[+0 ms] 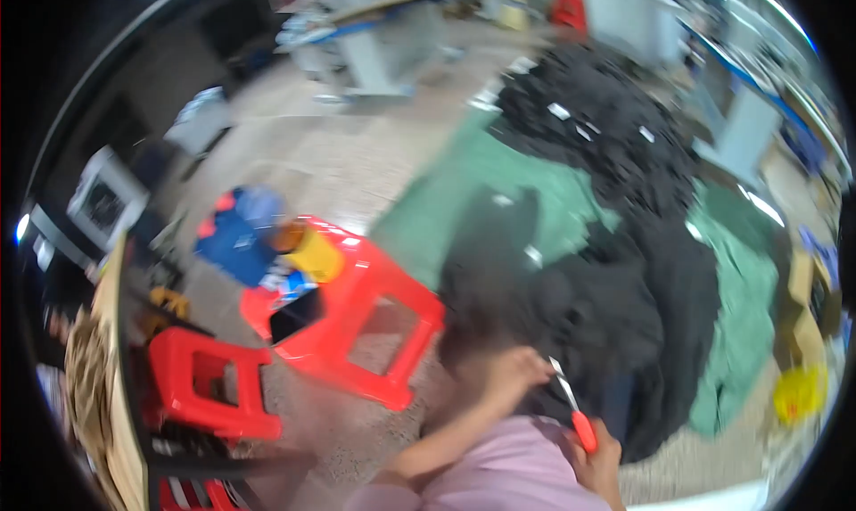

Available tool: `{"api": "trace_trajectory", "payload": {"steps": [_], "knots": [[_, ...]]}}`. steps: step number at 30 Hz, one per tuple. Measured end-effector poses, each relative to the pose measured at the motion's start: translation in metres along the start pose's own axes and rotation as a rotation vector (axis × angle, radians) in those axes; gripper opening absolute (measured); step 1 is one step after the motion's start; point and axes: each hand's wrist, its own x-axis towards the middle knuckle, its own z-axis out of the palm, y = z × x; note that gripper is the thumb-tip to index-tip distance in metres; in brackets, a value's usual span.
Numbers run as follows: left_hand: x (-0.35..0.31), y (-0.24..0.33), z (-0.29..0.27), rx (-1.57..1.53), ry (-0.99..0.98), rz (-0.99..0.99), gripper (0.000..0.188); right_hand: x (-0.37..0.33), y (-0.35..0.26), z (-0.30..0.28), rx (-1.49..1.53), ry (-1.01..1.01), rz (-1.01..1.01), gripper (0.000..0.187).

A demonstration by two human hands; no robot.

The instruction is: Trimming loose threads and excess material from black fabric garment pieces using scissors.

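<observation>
Where the right hand (601,458) wraps, red handle (584,430) hides.

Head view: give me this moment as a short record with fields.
Right grip: closed around red-handled tool
Left grip: near the tool's metal tip; whether it holds anything is unclear
Ahead: dark cloth, heaped partly over green sheet
Left side: large red stool bearing a yellow container; small red stool farther left
Clarity: blurred
</observation>
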Motion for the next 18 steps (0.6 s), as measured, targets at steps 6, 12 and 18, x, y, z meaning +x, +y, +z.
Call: {"api": "trace_trajectory", "payload": {"steps": [6,12,18], "knots": [[0.001,-0.001,0.018,0.148,0.009,-0.205,0.029,-0.01,0.013,-0.006,-0.108,0.005,-0.107,0.034],[0.02,-0.024,0.011,0.162,0.06,-0.099,0.011,0.005,0.034,-0.006,-0.311,-0.194,0.073,0.037],[0.028,-0.024,0.018,0.19,0.057,-0.047,0.01,0.028,0.04,0.001,-0.352,-0.069,0.007,0.043]]}}
